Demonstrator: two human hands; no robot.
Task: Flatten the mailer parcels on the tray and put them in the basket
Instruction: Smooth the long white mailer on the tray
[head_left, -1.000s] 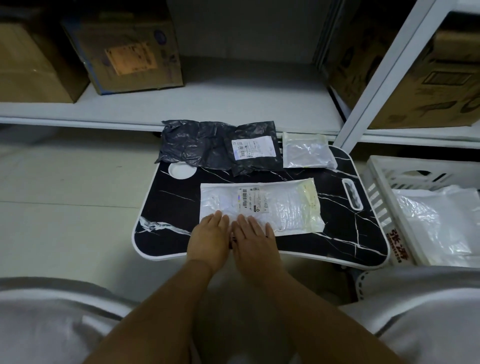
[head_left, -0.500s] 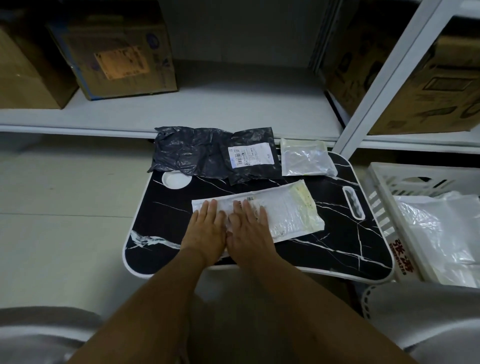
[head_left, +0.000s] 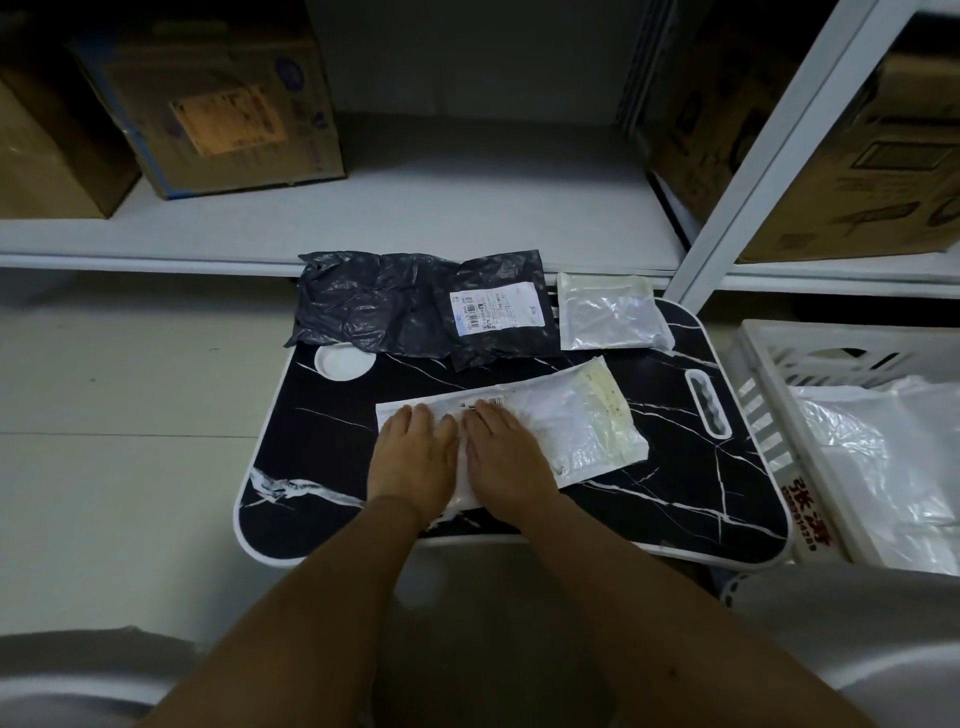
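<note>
A white mailer parcel (head_left: 576, 421) with a barcode label lies slanted on the black marble-pattern tray (head_left: 691, 499). My left hand (head_left: 413, 457) and my right hand (head_left: 506, 457) lie flat side by side on its left half, fingers straight, pressing it down. At the tray's far edge sits a crumpled black mailer (head_left: 415, 306) with a white label, and beside it on the right a small clear-silver mailer (head_left: 610, 312). The white slatted basket (head_left: 769, 415) stands right of the tray and holds a white plastic mailer (head_left: 878, 467).
A white shelf (head_left: 467, 218) runs behind the tray, with cardboard boxes (head_left: 218, 104) at the left and more boxes (head_left: 857, 171) at the right. A white shelf post (head_left: 769, 156) slants up past the tray's far right corner. Pale floor lies to the left.
Both hands have slid forward from the parcel's near edge onto its left half. The parcel has turned, its right end now swung away from me.
</note>
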